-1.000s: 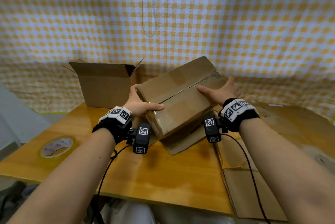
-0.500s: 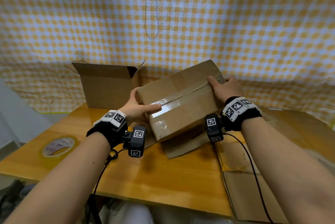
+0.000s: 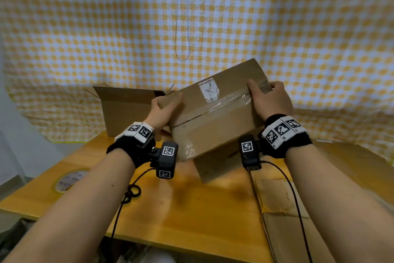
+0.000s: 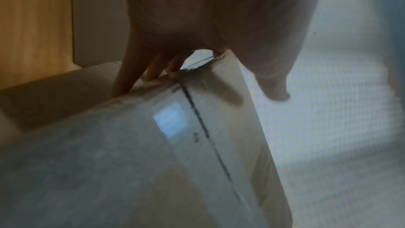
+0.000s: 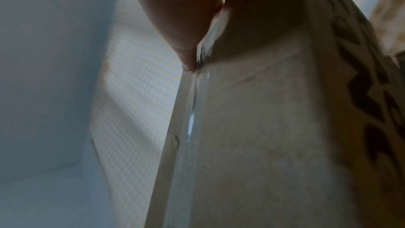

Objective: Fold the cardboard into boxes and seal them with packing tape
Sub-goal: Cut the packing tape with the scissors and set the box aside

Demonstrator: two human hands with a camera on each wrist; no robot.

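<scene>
While it is held tilted above the middle of the bench (image 3: pixel 191 209), the sealed box (image 3: pixel 215 117) shows clear packing tape along its centre seam and a pale label patch on its upper face. The left hand (image 3: pixel 164 111) grips its left end, thumb on top and fingers (image 4: pixel 122 79) wrapped over the far edge; the right hand (image 3: pixel 270 100) grips the right end, fingers curled over the top corner by the tape. A cardboard flap (image 3: pixel 217 164) hangs under the box, reaching the wood. Behind on the left stands an open box (image 3: pixel 128 109), flaps up, just beside the held one. A tape roll (image 3: pixel 68 179) lies flat near the bench's left edge, and flattened cardboard (image 3: pixel 283 209) covers the right side, overhanging the front. A yellow checked cloth (image 3: pixel 191 17) drapes the wall behind. Compared with half a second ago, the box is higher and turned further, the label now in sight, the left thumb off the seam. Bare wood lies open in front between the forearms.
</scene>
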